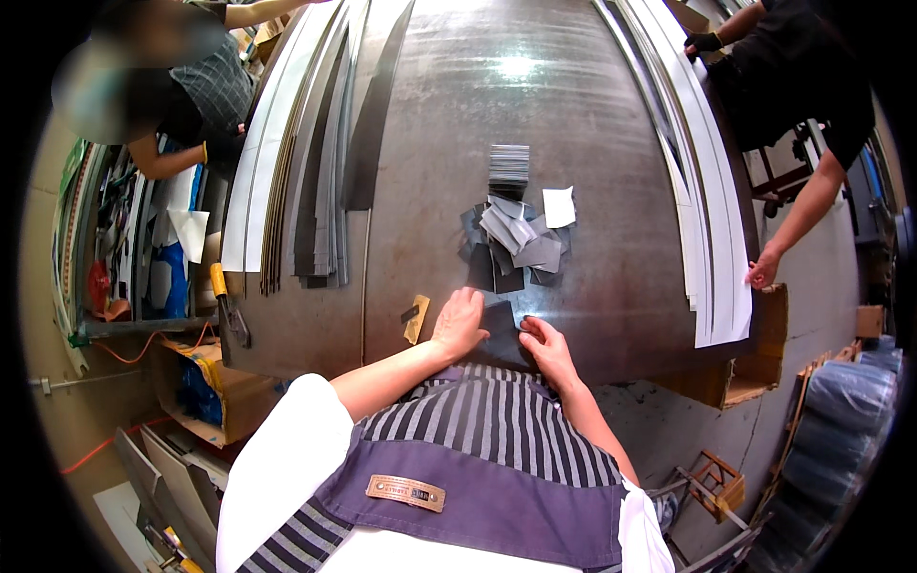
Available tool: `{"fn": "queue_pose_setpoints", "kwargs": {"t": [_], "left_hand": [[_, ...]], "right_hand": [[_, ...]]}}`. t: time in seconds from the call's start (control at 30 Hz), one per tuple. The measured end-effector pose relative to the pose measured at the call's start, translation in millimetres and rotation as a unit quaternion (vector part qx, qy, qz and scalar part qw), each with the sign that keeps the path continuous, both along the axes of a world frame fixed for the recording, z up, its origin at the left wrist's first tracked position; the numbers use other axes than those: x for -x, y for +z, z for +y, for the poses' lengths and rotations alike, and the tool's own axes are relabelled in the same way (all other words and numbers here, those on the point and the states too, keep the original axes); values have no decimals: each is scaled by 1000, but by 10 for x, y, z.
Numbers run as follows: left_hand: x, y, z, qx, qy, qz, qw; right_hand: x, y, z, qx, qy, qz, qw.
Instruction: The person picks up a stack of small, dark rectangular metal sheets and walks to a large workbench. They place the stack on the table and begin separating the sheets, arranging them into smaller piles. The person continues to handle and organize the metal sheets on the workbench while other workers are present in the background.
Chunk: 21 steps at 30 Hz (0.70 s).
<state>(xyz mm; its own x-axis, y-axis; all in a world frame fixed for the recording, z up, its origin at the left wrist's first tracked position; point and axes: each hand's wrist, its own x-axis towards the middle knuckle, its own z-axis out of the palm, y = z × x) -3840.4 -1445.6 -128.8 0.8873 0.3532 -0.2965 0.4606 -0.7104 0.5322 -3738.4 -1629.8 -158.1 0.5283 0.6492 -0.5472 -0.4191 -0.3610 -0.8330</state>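
At the near edge of the metal table, a dark, flat square piece of sheet (501,325) lies between my two hands. My left hand (458,325) grips its left side, fingers bunched and thumb at the edge. On the opposite side, the curled fingers of my right hand (547,346) pinch its right edge. Just beyond is a loose heap of grey and dark sheet pieces (537,253). Behind the heap stands a neat stack of similar pieces (509,164), with a white piece (559,207) to its right.
A yellow scraper-like tool (416,319) lies left of my left hand. Long strips (320,181) line the table's left, beside a yellow-handled tool (222,286). White strips (712,220) run along the right edge, touched by a co-worker's hand (764,269). Another person stands far left.
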Motion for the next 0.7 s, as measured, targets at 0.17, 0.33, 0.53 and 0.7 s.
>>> {"fn": "queue_pose_setpoints", "kwargs": {"t": [0.17, 0.33, 0.53, 0.7], "left_hand": [[28, -216, 19, 272, 19, -68, 960], [-86, -65, -10, 207, -54, -158, 964], [-197, 502, -73, 368, 75, -35, 926], [-193, 506, -134, 406, 104, -40, 907]], "right_hand": [[62, 67, 21, 25, 17, -138, 990], [28, 374, 110, -24, 17, -178, 984], [41, 473, 116, -154, -147, 63, 975], [73, 524, 123, -174, -176, 88, 965]]}}
